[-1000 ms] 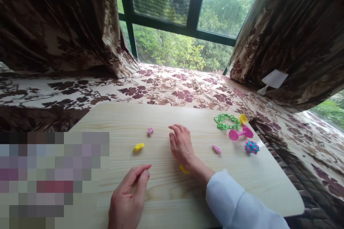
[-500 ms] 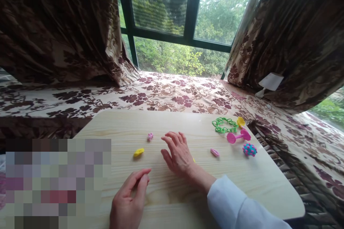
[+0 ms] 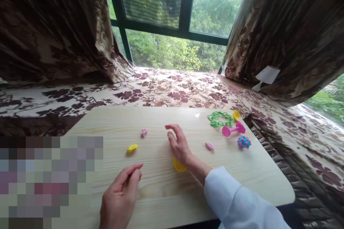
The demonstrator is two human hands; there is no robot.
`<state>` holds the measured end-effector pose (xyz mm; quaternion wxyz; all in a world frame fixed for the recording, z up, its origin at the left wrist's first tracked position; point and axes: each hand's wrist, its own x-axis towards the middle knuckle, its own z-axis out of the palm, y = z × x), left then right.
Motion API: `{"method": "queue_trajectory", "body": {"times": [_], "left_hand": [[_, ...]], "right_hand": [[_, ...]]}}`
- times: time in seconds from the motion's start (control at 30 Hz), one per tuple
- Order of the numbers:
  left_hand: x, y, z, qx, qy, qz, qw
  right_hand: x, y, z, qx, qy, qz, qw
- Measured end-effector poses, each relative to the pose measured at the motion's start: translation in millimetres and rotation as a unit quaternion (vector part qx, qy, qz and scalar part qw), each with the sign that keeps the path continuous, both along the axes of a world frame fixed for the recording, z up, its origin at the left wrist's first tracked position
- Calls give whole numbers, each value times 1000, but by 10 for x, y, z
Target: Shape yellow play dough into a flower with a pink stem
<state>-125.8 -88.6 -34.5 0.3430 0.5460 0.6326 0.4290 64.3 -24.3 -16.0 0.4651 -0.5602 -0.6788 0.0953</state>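
Note:
My left hand (image 3: 120,195) is at the near left of the table, its thumb and fingers pressed together; whatever they hold, if anything, is hidden. Over the middle, my right hand (image 3: 180,145) has its fingers curved and the thumb a little apart, with nothing visible between them. A round yellow piece (image 3: 179,165) lies partly hidden beneath its palm and wrist. Left of that hand are a small pink knobbly piece (image 3: 144,132) and a yellow oblong piece (image 3: 132,148). To its right lies a small pink oblong piece (image 3: 209,146).
At the table's (image 3: 161,200) far right are a green chain of links (image 3: 220,119), a yellow flower-like piece (image 3: 236,115), a pink dumbbell-shaped toy (image 3: 233,129) and a blue ball with pink knobs (image 3: 244,142). Beyond are a flower-patterned cover (image 3: 161,87) and a white lamp (image 3: 268,75).
My right hand has turned more on its side and its fingers have drawn together, uncovering more of the yellow piece. The left hand keeps its shape; the whole view has shifted slightly.

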Motion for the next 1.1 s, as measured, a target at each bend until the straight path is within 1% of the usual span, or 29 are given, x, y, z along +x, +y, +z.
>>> {"method": "queue_trajectory", "body": {"times": [0.13,0.2,0.27,0.4,0.57,0.7,0.8,0.87,0.97,1.03,1.1], "left_hand": [[-27,7,-18,7,-5,-19,1000],[-31,5,-8,8,-4,-21,1000],[-33,6,6,4,-3,-19,1000],[-30,13,21,-3,-3,-15,1000],[10,-1,29,3,-3,5,1000],[59,-2,80,-1,-2,13,1000],[69,-6,112,2,2,13,1000],[50,-12,110,8,-1,7,1000],[5,-15,69,9,-13,-12,1000],[-17,-11,33,12,-14,-23,1000],[-27,-4,3,16,-13,-27,999]], "right_hand": [[184,108,119,14,7,-25,1000],[193,130,163,19,-12,-36,999],[141,137,165,23,-35,-48,998],[13,143,70,26,-86,-47,995],[-5,177,-50,5,-145,-12,989],[2,213,-112,-13,-158,-15,987],[29,225,-121,-7,-147,-23,989],[74,241,-85,4,-129,-36,991],[156,254,27,25,-102,-61,993],[180,218,110,37,-103,-55,992],[158,140,165,45,-123,-28,991]]}}
